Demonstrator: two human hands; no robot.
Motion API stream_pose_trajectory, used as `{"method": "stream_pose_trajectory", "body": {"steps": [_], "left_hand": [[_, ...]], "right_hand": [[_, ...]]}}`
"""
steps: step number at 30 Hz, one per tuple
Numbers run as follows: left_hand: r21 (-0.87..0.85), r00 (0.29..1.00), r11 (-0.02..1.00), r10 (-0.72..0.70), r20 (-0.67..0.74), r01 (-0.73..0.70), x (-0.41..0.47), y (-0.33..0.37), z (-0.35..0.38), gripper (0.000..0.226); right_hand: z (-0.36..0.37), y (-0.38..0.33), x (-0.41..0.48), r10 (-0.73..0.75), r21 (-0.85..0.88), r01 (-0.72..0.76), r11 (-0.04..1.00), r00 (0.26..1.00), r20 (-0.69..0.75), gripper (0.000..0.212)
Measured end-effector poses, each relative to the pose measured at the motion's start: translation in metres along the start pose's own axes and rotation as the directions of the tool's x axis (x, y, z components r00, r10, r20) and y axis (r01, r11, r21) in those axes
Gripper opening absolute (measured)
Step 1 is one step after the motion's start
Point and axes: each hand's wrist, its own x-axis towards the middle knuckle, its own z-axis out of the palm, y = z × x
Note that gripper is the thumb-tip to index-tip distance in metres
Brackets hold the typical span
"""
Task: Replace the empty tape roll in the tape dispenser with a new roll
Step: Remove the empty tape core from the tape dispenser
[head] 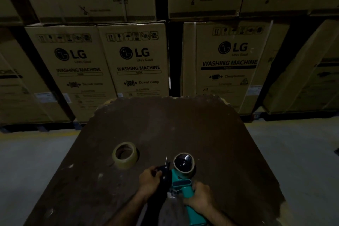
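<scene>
Stacked brown cardboard washing-machine cartons (135,60) fill the whole far side, standing just beyond the far edge of a dark brown, worn worktop (183,126) whose rim is chipped and ragged at the far corners and along the right side. Pale grey concrete floor (293,152) lies open on both sides of the worktop. The middle and far parts of the worktop are bare. Near the front edge lies a teal plastic tape dispenser with a black front plate (180,183); its hub carries a thin, nearly spent cardboard roll core (184,163). The right hand (199,198) is wrapped tight around the teal handle. The left hand (149,178) pinches the black front plate, fingers closed on it. A fresh tan tape roll (125,154) lies flat on the worktop, apart from the left hand, on its far left.
</scene>
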Motion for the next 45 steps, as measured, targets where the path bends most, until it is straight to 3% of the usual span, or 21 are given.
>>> {"method": "stream_pose_trajectory", "body": {"steps": [9,13,17,21,25,31,38,45], "left_hand": [[-0.055,1.0,0.998,-0.022,0.0,0.022,-0.002,-0.003,-0.001,0.025],[0.009,1.0,1.0,-0.021,-0.016,0.021,0.006,0.001,-0.002,0.028],[0.062,0.996,0.998,0.038,-0.086,-0.033,0.014,0.01,-0.002,0.027],[0.114,0.996,0.992,0.057,-0.074,-0.048,0.03,0.016,0.002,0.036],[0.266,0.994,0.957,0.107,0.033,-0.112,0.044,0.029,0.007,0.039],[0.411,0.965,0.888,0.119,0.234,-0.209,0.063,0.04,0.006,0.037],[0.342,0.876,0.891,0.111,0.47,-0.297,0.083,0.037,0.006,0.038],[0.178,0.82,0.954,0.103,0.563,-0.243,0.089,0.038,0.009,0.026]], "right_hand": [[-0.001,0.009,0.004,-0.015,-0.028,0.017,0.999,0.998,0.067,0.042],[-0.008,0.009,0.012,-0.06,-0.029,0.06,0.998,0.998,-0.01,0.043],[-0.015,0.007,0.033,0.031,0.107,-0.02,0.994,0.994,-0.101,0.056],[-0.017,0.004,0.053,0.099,0.204,-0.063,0.977,0.981,-0.169,0.05],[-0.011,0.002,0.075,0.104,0.335,-0.04,0.941,0.979,-0.177,0.036],[-0.004,0.008,0.087,0.155,0.525,-0.15,0.838,0.987,0.035,0.024],[-0.009,0.002,0.075,0.116,0.716,-0.22,0.662,0.975,0.192,0.006],[-0.007,-0.002,0.076,0.132,0.731,-0.222,0.645,0.975,0.18,0.005]]}}
